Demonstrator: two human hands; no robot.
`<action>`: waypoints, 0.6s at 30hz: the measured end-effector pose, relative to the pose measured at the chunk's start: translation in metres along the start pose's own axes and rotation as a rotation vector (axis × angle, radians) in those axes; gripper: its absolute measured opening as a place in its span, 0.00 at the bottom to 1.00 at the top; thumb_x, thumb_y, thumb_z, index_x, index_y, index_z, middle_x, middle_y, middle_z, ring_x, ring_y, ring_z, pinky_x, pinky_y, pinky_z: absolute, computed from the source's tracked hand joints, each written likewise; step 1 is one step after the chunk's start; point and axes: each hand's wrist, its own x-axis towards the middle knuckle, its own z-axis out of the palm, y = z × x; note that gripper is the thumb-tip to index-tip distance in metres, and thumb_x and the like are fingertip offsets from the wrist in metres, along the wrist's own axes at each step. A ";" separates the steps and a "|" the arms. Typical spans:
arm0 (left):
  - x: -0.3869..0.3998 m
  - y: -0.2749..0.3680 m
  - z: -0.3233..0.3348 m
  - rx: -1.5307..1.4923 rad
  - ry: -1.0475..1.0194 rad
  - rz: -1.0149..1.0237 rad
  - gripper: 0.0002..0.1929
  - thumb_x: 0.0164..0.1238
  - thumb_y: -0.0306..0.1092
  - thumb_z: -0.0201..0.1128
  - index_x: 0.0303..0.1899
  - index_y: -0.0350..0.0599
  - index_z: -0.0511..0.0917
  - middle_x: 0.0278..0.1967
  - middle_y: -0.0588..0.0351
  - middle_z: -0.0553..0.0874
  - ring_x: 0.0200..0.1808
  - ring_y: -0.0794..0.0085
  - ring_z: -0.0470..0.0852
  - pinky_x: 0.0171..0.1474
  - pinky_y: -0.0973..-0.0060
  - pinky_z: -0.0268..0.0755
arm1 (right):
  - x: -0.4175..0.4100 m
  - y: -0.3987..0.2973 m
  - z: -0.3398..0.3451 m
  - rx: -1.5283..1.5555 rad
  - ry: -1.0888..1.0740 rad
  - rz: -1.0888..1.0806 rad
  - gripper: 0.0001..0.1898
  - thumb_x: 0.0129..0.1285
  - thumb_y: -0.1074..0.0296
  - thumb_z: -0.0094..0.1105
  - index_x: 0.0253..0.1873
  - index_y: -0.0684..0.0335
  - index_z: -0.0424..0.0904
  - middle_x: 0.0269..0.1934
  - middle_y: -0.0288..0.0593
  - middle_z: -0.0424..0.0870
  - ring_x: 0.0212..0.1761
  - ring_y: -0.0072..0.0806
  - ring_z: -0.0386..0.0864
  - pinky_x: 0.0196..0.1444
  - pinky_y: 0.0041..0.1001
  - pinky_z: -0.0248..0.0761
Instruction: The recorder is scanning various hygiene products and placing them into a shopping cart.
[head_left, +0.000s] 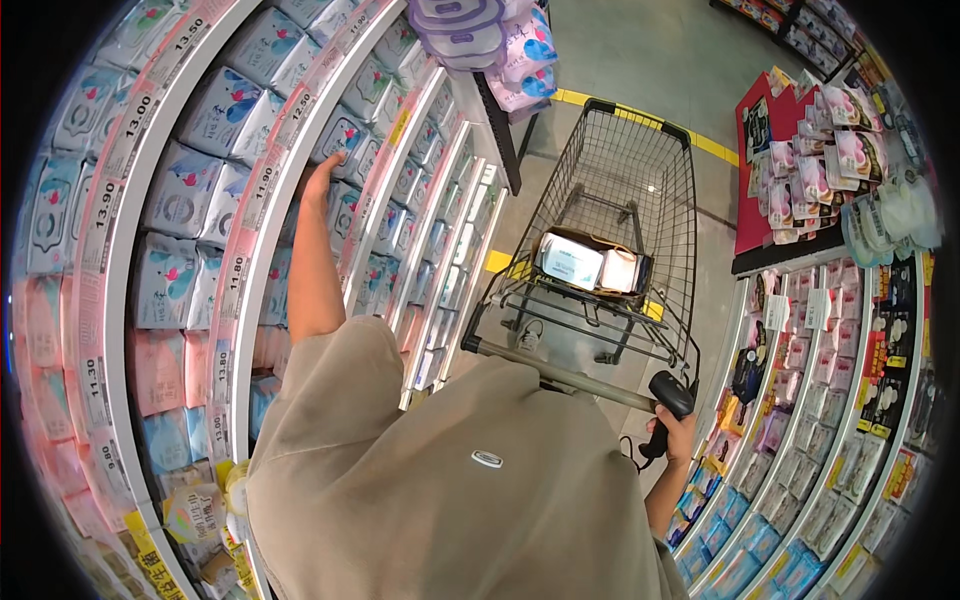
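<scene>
My left hand (321, 180) reaches into the left shelf, at a light-blue packet of sanitary pads (341, 142). Its thumb lies against the packet's lower part; the other fingers are hidden, so a firm grip cannot be confirmed. In my right hand (679, 433) is a black handheld barcode scanner (670, 397), held by its handle beside the right end of the cart's push bar (562, 367). Ahead of me stands a black wire shopping cart (600, 112). Inside it, near the bar, an open box (645, 279) contains a white-and-blue packet (570, 261) and a paler pack (619, 270).
Left shelves (169, 90) carry rows of pad packets above price strips. Purple-edged display pieces (457, 30) and hanging packs (523, 45) jut out at that shelf's far end. Along the right are more stocked shelves (787, 450) and a red display stand (750, 187). Yellow tape (712, 146) crosses the floor.
</scene>
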 end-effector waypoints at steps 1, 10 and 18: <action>0.001 -0.001 0.000 0.014 -0.012 -0.050 0.30 0.49 0.46 0.70 0.51 0.36 0.76 0.48 0.48 0.80 0.50 0.63 0.78 0.56 0.71 0.67 | 0.000 0.000 0.000 0.002 0.004 0.007 0.13 0.53 0.71 0.65 0.42 0.70 0.78 0.25 0.40 0.78 0.18 0.25 0.77 0.22 0.22 0.71; 0.031 -0.030 -0.012 0.017 -0.126 0.023 0.27 0.53 0.47 0.66 0.50 0.36 0.77 0.46 0.51 0.82 0.48 0.68 0.78 0.55 0.73 0.66 | -0.002 0.000 -0.002 -0.016 -0.011 -0.002 0.12 0.55 0.71 0.63 0.43 0.69 0.78 0.29 0.40 0.79 0.19 0.24 0.77 0.21 0.22 0.71; 0.036 -0.037 -0.010 -0.045 -0.040 0.053 0.20 0.55 0.42 0.65 0.45 0.39 0.79 0.41 0.56 0.83 0.42 0.72 0.80 0.49 0.79 0.68 | -0.002 -0.002 0.000 0.004 -0.023 -0.005 0.13 0.54 0.72 0.63 0.43 0.70 0.77 0.28 0.39 0.79 0.20 0.24 0.77 0.23 0.22 0.71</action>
